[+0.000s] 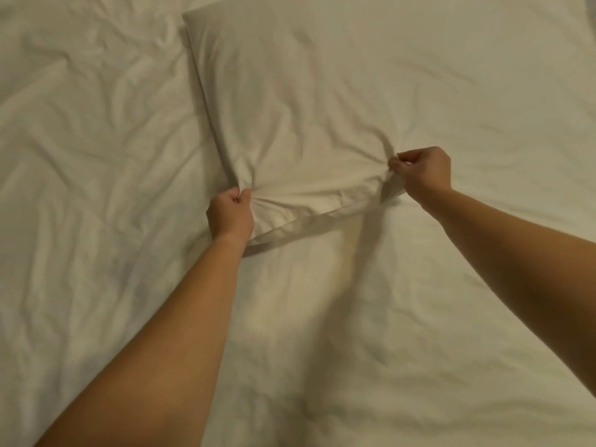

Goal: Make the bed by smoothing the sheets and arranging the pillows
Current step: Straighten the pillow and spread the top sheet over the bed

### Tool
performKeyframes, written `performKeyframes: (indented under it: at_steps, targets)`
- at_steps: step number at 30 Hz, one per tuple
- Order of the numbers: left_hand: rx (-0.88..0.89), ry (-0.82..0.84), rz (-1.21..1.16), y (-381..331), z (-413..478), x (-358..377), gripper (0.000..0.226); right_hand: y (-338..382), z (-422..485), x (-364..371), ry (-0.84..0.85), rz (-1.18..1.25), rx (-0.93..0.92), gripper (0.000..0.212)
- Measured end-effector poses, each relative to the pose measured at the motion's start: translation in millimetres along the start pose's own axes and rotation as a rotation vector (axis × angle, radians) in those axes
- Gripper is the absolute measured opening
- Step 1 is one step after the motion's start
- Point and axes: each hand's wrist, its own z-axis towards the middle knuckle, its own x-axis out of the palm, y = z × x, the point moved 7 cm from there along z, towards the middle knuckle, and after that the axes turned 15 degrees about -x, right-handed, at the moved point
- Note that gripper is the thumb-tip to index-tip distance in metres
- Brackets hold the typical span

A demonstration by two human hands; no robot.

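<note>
A bedroom: a white pillow (pixel 306 101) lies on a wrinkled bedsheet (pixel 90 156).

Non-task stuff: soft dark shadows (pixel 351 253) spread across lower-mid frame, w/ a warm yellowish light patch (pixel 258 324) just left of them, edges blurred, whole scene dimly lit.

pillow (pixel 306 108) ahead, wrinkled sheet (pixel 80 188) open either side

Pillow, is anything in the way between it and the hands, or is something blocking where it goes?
Nothing visible is in the way. The left hand and the right hand both pinch the pillow along its near edge. Only wrinkled sheet lies around it; where the pillow must end up is out of view.
</note>
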Motion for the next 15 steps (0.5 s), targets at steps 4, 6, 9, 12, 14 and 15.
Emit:
performKeyframes:
  at_steps: [4,6,9,12,14,15]
  targets:
    - [0.104,-0.088,0.03,-48,-36,-40,0.036,45,-6,-40,-0.069,0.038,-0.071,0.019]
    - [0.175,-0.133,0.049,-77,-61,-72,0.044,69,-14,-63,-0.078,0.066,-0.095,0.018]
    - [0.271,-0.182,0.099,-107,-112,-118,0.047,102,-41,-104,-0.067,0.1,-0.12,0.018]
    - [0.287,-0.177,0.142,-95,-167,-149,0.043,114,-92,-140,-0.054,0.087,-0.123,0.021]
    - [0.238,-0.148,0.157,-58,-198,-156,0.033,107,-136,-154,-0.023,0.037,-0.111,0.022]
    - [0.202,-0.133,0.17,-34,-213,-156,0.029,98,-158,-156,0.003,0.004,-0.1,0.022]
